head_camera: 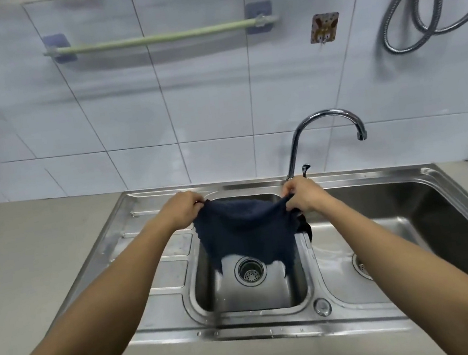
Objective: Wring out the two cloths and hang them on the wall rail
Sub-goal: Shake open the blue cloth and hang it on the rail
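- I have the dark blue cloth (247,235) stretched out at the centre of the frame, hanging over the small middle basin (252,292) of the sink, its ragged lower edge just above the drain (250,270).
- My left hand (178,210) has its grip pinched on the cloth's upper left corner, and my right hand (304,196) has its grip bunched on the upper right corner; both hold fabric only at the edge, so a wet, heavy cloth could slide out of either pinch and drop into the basin.
- A dark fold (306,227) shows under my right hand on the divider; I cannot tell whether it is the second cloth or part of this one. If it is the second, lifting now could drag it along or knock it into the large basin (414,227).
- The rail (162,37) sits in the upper part of the frame, well apart from the cloth, and bare. Carrying the cloth up there without a proper twist would, I judge, drip water down the tiles (216,104) and onto the tabletop (26,251).
- The faucet (325,128) arches just above and right of my right hand; a careless upward swing could snag the cloth on its spout.
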